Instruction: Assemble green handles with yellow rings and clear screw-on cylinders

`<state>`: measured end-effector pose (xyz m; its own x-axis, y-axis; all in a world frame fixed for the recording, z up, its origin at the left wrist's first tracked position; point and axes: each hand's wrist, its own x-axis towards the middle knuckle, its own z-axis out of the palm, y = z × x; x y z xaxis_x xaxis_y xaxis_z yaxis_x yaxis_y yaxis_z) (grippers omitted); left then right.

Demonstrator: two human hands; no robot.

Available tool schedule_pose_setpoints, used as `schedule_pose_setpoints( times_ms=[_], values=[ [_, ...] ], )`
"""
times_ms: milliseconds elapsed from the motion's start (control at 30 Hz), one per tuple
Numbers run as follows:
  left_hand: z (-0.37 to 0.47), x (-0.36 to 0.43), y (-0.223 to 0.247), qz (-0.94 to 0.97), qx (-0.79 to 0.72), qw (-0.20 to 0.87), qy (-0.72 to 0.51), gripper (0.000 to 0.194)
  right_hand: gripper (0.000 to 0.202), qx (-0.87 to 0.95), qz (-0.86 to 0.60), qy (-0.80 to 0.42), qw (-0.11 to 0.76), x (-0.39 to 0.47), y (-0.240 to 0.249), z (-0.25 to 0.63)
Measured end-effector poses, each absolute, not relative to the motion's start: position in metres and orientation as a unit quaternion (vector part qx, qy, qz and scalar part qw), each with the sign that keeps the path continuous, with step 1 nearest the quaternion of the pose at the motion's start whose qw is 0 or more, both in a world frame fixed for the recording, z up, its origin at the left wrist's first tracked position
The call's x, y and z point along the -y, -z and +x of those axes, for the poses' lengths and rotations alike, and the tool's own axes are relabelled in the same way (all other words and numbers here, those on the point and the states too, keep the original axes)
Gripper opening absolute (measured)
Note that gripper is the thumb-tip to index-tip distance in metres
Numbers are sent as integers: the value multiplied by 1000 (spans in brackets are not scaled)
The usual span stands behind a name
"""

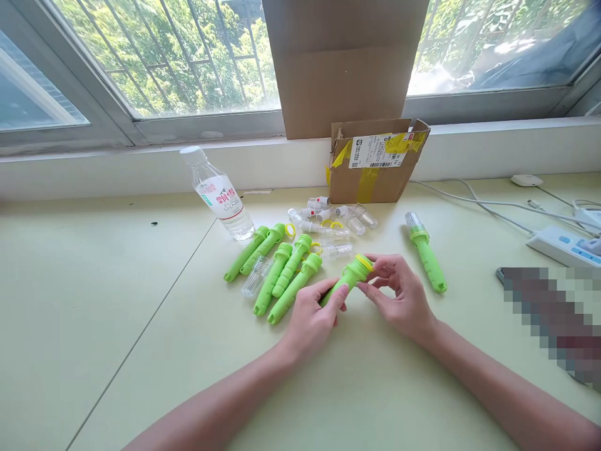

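Observation:
My left hand (pixel 317 313) is wrapped round a green ribbed handle (pixel 350 277), tilted up to the right. A yellow ring (pixel 364 262) sits at its threaded end. My right hand (pixel 399 294) has its fingers bent at that end, with thumb and fingertips close to the ring; whether they grip it is hard to tell. Several more green handles (pixel 295 289) lie to the left, beside a clear ribbed cap (pixel 256 276). Behind them are clear caps (pixel 351 220), small white parts (pixel 323 215) and loose yellow rings (pixel 337 224). One green handle with a clear cap (pixel 428 260) lies at the right.
A water bottle (pixel 223 197) stands tilted in view behind the handles. An open cardboard box (pixel 375 172) is at the back by the window. On the right are a power strip (pixel 566 245), white cables (pixel 488 202) and a blurred-out dark object (pixel 549 319).

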<state>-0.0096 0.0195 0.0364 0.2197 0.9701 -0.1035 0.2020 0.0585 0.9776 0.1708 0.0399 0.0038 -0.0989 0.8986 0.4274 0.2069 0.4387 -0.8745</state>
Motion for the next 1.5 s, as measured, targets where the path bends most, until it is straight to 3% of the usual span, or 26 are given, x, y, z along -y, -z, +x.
schedule_pose_setpoints(
  times_ms=[467, 633, 1100, 1500],
  values=[
    [-12, -21, -36, 577, -485, 553, -355, 39, 23, 676, -402, -314, 531, -39, -3, 174],
    [-14, -23, -34, 577, -466, 567, -359, 39, 31, 703, -365, -351, 499, -39, -5, 176],
    [-11, -22, -39, 585, -504, 532, -348, 30, 24, 699, -390, -233, 552, -38, 1, 171],
    [-12, -23, -34, 575, -500, 533, -368, 30, 24, 695, -396, -227, 555, -39, 2, 172]
  ],
)
